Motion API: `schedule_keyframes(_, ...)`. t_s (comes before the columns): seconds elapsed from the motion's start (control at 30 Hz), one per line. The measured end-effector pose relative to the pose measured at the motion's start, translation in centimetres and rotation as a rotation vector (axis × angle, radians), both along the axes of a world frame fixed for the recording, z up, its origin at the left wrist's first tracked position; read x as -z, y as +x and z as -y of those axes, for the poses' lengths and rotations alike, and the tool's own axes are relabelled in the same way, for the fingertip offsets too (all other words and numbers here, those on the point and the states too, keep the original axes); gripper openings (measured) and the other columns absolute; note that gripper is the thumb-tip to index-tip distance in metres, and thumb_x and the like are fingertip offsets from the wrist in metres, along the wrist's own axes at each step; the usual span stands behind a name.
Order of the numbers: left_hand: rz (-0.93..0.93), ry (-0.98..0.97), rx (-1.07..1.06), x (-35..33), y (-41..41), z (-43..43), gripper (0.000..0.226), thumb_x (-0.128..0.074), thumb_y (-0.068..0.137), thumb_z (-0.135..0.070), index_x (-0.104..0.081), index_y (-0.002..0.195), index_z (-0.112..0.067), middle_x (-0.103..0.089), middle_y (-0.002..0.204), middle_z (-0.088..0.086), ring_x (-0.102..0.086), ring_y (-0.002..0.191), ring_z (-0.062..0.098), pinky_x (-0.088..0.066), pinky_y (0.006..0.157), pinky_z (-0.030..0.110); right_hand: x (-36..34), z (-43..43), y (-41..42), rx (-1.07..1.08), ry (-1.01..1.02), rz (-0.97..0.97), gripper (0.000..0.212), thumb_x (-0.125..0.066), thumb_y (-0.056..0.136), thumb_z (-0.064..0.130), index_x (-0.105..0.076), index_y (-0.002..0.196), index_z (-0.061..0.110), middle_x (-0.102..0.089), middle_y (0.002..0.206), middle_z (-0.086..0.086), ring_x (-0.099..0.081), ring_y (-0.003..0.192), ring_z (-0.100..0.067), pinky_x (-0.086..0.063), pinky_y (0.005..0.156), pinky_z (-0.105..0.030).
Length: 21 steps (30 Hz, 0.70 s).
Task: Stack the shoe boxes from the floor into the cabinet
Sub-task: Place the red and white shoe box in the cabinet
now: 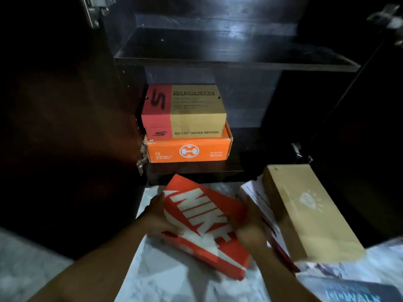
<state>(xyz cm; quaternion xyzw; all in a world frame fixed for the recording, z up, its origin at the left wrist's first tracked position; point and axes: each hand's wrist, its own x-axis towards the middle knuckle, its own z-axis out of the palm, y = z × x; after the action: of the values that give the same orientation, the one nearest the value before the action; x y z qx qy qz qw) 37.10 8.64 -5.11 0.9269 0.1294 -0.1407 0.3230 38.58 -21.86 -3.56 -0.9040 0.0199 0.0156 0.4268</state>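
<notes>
An orange Nike shoe box [205, 223] is tilted just above the pale floor in front of the cabinet. My left hand [157, 216] grips its left side and my right hand [246, 227] grips its right side. Inside the dark cabinet, on the bottom shelf [244, 149], a red and tan Skechers box [185, 110] sits on top of an orange box [188, 150], both at the shelf's left. To the right on the floor a tan box [305, 212] lies on a white box [259, 201].
The upper cabinet shelf [235, 55] holds nothing visible. Both dark cabinet doors stand open, the left door [65, 127] and the right door [359, 138]. A blue printed box [353, 290] lies at the bottom right corner. The marbled floor [170, 277] spreads under my arms.
</notes>
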Motion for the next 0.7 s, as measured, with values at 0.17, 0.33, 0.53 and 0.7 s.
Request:
schedule_keyframes(0.17,0.085,-0.038,-0.068,-1.7,-5.3,2.5,0.151,-0.081,0.017,-0.083,-0.022,0.147,-0.036,-0.037,0.144,-0.006,-0.044,0.131,0.027,-0.048,0.099,0.046,0.7,3.7,-6.7,0.068,-0.036,-0.131,0.124,-0.078,0.058,0.074,-0.019,0.156,0.026,-0.026,0.158,-0.003,-0.032,0.145,-0.029,-0.036,0.114,-0.048)
schedule_keyframes(0.33,0.007,0.012,-0.211,-1.9,-10.7,4.9,0.147,-0.083,0.039,-0.077,-0.008,0.154,-0.026,-0.025,0.155,0.002,-0.029,0.14,0.033,-0.038,0.109,0.052,1.8,5.3,-11.1,-0.037,0.262,-0.215,0.121,-0.094,0.057,0.044,-0.022,0.153,0.033,-0.054,0.132,0.012,-0.062,0.113,-0.005,-0.052,0.077,-0.009)
schedule_keyframes(0.53,0.138,-0.025,-0.309,-0.2,-16.5,6.4,0.142,-0.075,0.032,-0.087,-0.021,0.149,-0.027,-0.039,0.138,0.001,-0.036,0.13,0.029,-0.042,0.104,0.047,2.1,7.0,-12.0,-0.08,0.332,-0.245,0.125,-0.1,0.048,0.039,-0.026,0.147,0.047,-0.062,0.124,0.02,-0.064,0.106,0.003,-0.057,0.081,-0.02)
schedule_keyframes(0.7,0.136,-0.199,-0.31,0.3,-18.1,5.7,0.143,-0.092,0.037,-0.063,-0.016,0.154,-0.03,-0.033,0.154,0.004,-0.036,0.139,0.028,-0.039,0.111,0.045,3.0,8.1,-11.0,-0.039,0.341,-0.204,0.109,-0.101,0.05,0.029,-0.043,0.143,0.038,-0.073,0.114,0.009,-0.072,0.101,-0.008,-0.061,0.081,-0.03)
